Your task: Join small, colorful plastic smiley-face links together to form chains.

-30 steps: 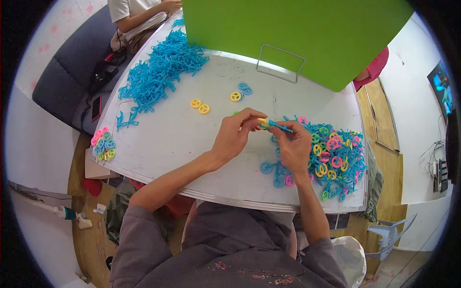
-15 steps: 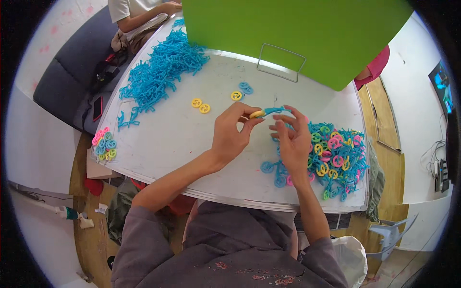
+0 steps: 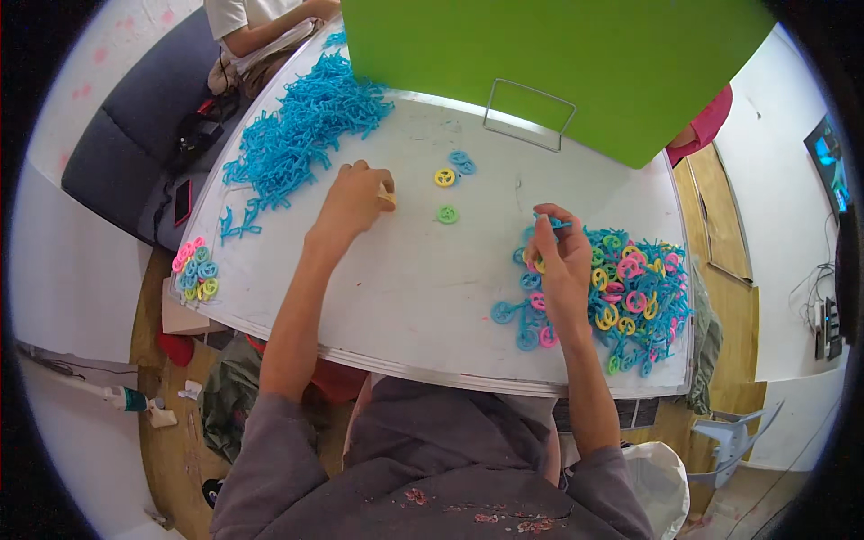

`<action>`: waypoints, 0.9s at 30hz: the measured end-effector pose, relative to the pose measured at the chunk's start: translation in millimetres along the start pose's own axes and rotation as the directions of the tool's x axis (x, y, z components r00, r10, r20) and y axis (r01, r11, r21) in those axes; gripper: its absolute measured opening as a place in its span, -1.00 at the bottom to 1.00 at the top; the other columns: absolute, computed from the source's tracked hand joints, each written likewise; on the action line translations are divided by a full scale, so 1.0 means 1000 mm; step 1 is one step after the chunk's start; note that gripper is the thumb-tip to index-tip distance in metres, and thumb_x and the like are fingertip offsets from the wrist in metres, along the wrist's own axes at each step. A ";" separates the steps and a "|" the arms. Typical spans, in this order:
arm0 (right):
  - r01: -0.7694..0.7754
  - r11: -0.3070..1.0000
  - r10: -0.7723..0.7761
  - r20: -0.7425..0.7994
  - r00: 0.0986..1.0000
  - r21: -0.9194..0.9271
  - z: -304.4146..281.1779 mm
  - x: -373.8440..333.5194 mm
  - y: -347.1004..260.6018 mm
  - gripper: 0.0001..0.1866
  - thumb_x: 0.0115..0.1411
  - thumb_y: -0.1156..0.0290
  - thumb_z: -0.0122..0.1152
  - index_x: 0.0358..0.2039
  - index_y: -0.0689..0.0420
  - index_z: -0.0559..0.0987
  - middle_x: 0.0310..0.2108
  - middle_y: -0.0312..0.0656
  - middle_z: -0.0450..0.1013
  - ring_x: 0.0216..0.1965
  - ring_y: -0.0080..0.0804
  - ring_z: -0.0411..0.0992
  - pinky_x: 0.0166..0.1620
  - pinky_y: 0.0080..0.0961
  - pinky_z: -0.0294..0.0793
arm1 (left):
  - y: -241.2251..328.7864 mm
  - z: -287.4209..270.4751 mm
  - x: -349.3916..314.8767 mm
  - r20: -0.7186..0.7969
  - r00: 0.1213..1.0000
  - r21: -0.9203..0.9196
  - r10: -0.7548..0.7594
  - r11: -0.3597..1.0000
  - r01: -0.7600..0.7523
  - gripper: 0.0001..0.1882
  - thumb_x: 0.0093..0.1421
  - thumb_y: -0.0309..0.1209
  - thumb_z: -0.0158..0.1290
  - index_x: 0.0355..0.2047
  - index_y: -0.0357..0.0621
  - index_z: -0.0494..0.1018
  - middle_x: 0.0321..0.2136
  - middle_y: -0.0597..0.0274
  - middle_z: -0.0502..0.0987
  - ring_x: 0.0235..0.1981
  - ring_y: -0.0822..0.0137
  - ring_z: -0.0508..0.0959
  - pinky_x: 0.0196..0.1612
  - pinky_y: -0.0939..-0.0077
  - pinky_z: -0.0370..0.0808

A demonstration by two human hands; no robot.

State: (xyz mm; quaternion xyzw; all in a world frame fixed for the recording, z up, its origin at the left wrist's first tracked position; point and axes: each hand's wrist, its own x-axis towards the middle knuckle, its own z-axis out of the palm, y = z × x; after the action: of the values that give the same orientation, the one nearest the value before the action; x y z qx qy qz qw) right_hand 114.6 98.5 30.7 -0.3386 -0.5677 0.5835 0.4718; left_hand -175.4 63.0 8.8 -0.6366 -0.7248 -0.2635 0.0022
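My left hand [image 3: 353, 205] is over the middle left of the white table, its fingers closed on a small yellow spoked wheel [image 3: 388, 199] whose edge shows at the fingertips. My right hand [image 3: 562, 265] is raised beside the pile at the right, thumb and fingers pinching a blue branched plastic piece [image 3: 553, 221]. Below that hand lies a heap of blue pieces with pink, yellow, green and blue wheels [image 3: 630, 297]. Between my hands are a green wheel [image 3: 447, 214], a yellow wheel [image 3: 445, 177] and a couple of blue wheels [image 3: 462, 162].
A large mound of blue branched pieces [image 3: 306, 126] covers the far left of the table. Several coloured wheels [image 3: 195, 270] sit at the near left corner. A green board [image 3: 540, 72] with a wire stand [image 3: 529, 115] rises at the back. Another person's arm [image 3: 274, 31] shows at the far left.
My left hand has moved left from the centre onto the yellow wheels. My right hand has drawn slightly right and down, apart from the left. The green wheel now shows in the middle.
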 end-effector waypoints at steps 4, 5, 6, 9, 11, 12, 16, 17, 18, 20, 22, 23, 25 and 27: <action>0.074 0.969 -0.070 0.027 0.997 -0.234 0.008 -0.002 -0.004 -0.75 0.25 0.45 0.15 -0.08 0.20 0.49 -0.58 -0.49 0.22 -0.57 -0.78 0.12 -0.52 -0.76 0.08 | -0.004 0.005 0.006 0.217 0.973 -0.074 -0.076 0.993 0.094 -0.82 -0.05 -0.50 0.24 -0.40 -0.19 0.52 -0.43 0.04 0.49 -0.33 0.07 0.50 -0.23 0.25 0.44; 0.074 0.969 -0.069 0.028 0.997 -0.236 0.007 -0.002 -0.004 -0.75 0.25 0.45 0.15 -0.08 0.20 0.49 -0.58 -0.49 0.22 -0.57 -0.78 0.12 -0.52 -0.76 0.08 | -0.004 0.008 0.006 0.217 0.973 -0.076 -0.077 0.992 0.096 -0.82 -0.05 -0.50 0.24 -0.40 -0.19 0.52 -0.43 0.04 0.49 -0.33 0.07 0.50 -0.23 0.25 0.44; 0.050 0.976 -0.041 0.047 0.998 -0.210 0.005 -0.002 -0.005 -0.74 0.23 0.48 0.16 -0.06 0.19 0.49 -0.55 -0.50 0.23 -0.56 -0.80 0.11 -0.52 -0.77 0.07 | -0.004 0.011 0.005 0.208 0.977 -0.058 -0.046 0.997 0.059 -0.85 -0.04 -0.49 0.23 -0.42 -0.21 0.52 -0.43 0.04 0.49 -0.35 0.09 0.50 -0.27 0.27 0.44; 0.037 0.979 -0.026 0.058 0.998 -0.202 0.001 -0.002 -0.002 -0.72 0.21 0.51 0.18 -0.05 0.17 0.50 -0.49 -0.50 0.27 -0.55 -0.82 0.12 -0.51 -0.79 0.07 | 0.003 0.006 0.005 0.232 0.972 -0.132 -0.041 0.989 0.073 -0.85 -0.02 -0.48 0.21 -0.42 -0.23 0.51 -0.44 0.07 0.50 -0.40 0.16 0.51 -0.33 0.31 0.44; 0.050 0.975 -0.040 0.051 0.998 -0.218 -0.002 0.000 0.002 -0.72 0.21 0.51 0.18 -0.05 0.17 0.51 -0.47 -0.48 0.28 -0.54 -0.82 0.12 -0.51 -0.81 0.09 | 0.012 -0.004 0.004 0.265 0.962 -0.221 -0.063 0.967 0.124 -0.83 -0.01 -0.48 0.22 -0.39 -0.24 0.50 -0.44 0.09 0.50 -0.42 0.20 0.51 -0.33 0.32 0.45; 0.115 0.948 -0.098 0.072 0.993 -0.295 -0.004 0.002 0.005 -0.74 0.21 0.50 0.18 -0.06 0.18 0.52 -0.45 -0.47 0.32 -0.55 -0.81 0.13 -0.51 -0.81 0.11 | 0.016 -0.008 0.004 0.329 0.940 -0.183 -0.092 0.970 0.159 -0.81 0.00 -0.47 0.22 -0.38 -0.23 0.49 -0.45 0.11 0.51 -0.43 0.25 0.51 -0.34 0.36 0.45; 0.209 0.915 -0.189 0.091 0.978 -0.346 -0.002 0.003 0.007 -0.78 0.23 0.48 0.17 -0.10 0.18 0.54 -0.42 -0.42 0.40 -0.55 -0.79 0.16 -0.51 -0.80 0.15 | 0.024 -0.006 0.002 0.382 0.912 -0.184 -0.148 0.955 0.232 -0.82 0.02 -0.48 0.23 -0.36 -0.24 0.49 -0.48 0.17 0.54 -0.46 0.33 0.51 -0.36 0.51 0.44; 0.209 0.915 -0.189 0.091 0.978 -0.346 -0.001 0.003 0.005 -0.78 0.23 0.48 0.17 -0.10 0.18 0.54 -0.42 -0.42 0.40 -0.55 -0.79 0.16 -0.51 -0.80 0.15 | 0.026 -0.004 0.003 0.382 0.912 -0.184 -0.148 0.955 0.232 -0.82 0.02 -0.48 0.23 -0.36 -0.24 0.49 -0.48 0.17 0.54 -0.46 0.33 0.51 -0.36 0.51 0.44; 0.100 0.957 -0.085 0.063 0.994 -0.272 0.000 0.002 0.002 -0.78 0.23 0.48 0.16 -0.10 0.17 0.54 -0.40 -0.40 0.41 -0.55 -0.78 0.17 -0.50 -0.79 0.16 | 0.027 -0.002 0.004 0.325 0.940 -0.262 -0.102 0.945 0.194 -0.84 0.05 -0.48 0.21 -0.36 -0.24 0.49 -0.48 0.19 0.55 -0.46 0.37 0.51 -0.36 0.56 0.43; -0.012 0.981 0.020 0.042 0.999 -0.195 0.000 0.000 -0.001 -0.79 0.23 0.48 0.16 -0.11 0.16 0.55 -0.38 -0.38 0.42 -0.55 -0.77 0.18 -0.48 -0.78 0.18 | 0.039 -0.001 0.006 0.264 0.963 -0.338 -0.058 0.929 0.149 -0.87 0.09 -0.48 0.19 -0.36 -0.24 0.50 -0.48 0.21 0.56 -0.45 0.40 0.51 -0.36 0.62 0.42; 0.006 0.966 0.016 0.083 0.996 -0.259 -0.001 -0.001 -0.002 -0.80 0.24 0.48 0.14 -0.12 0.16 0.57 -0.40 -0.36 0.43 -0.55 -0.76 0.19 -0.47 -0.76 0.21 | 0.059 -0.002 0.004 0.275 0.961 -0.758 0.014 0.618 0.208 -0.89 0.16 -0.46 0.14 -0.37 -0.26 0.51 -0.50 0.26 0.55 -0.44 0.48 0.49 -0.34 0.64 0.42; 0.006 0.965 0.016 0.081 0.997 -0.261 -0.002 0.000 -0.002 -0.80 0.24 0.48 0.14 -0.12 0.16 0.57 -0.40 -0.36 0.43 -0.55 -0.76 0.19 -0.47 -0.76 0.21 | 0.069 -0.002 0.002 0.275 0.961 -0.759 0.015 0.617 0.207 -0.89 0.16 -0.46 0.14 -0.37 -0.26 0.51 -0.50 0.26 0.55 -0.44 0.48 0.49 -0.34 0.64 0.42; 0.228 0.888 -0.174 0.168 0.970 -0.398 -0.003 0.001 -0.002 -0.82 0.24 0.46 0.15 -0.16 0.19 0.57 -0.45 -0.34 0.45 -0.54 -0.74 0.22 -0.45 -0.76 0.23 | 0.086 0.000 -0.006 0.304 0.951 -0.848 0.059 0.472 0.242 -0.88 0.20 -0.44 0.10 -0.34 -0.27 0.51 -0.46 0.29 0.55 -0.41 0.54 0.48 -0.34 0.63 0.42; 0.152 0.920 -0.103 0.150 0.983 -0.360 -0.002 -0.001 -0.005 -0.82 0.22 0.46 0.18 -0.16 0.20 0.57 -0.44 -0.34 0.47 -0.52 -0.74 0.26 -0.43 -0.76 0.26 | 0.099 0.007 -0.014 0.259 0.965 -0.868 0.050 0.451 0.210 -0.87 0.21 -0.44 0.10 -0.32 -0.28 0.51 -0.45 0.27 0.56 -0.42 0.52 0.50 -0.35 0.63 0.42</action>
State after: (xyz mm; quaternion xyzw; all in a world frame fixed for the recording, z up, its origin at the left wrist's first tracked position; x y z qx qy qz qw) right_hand 117.3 97.6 35.2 -0.3456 -0.7174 0.4546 0.3991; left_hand -79.6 58.1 35.8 -0.5359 -0.5036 -0.5212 -0.4330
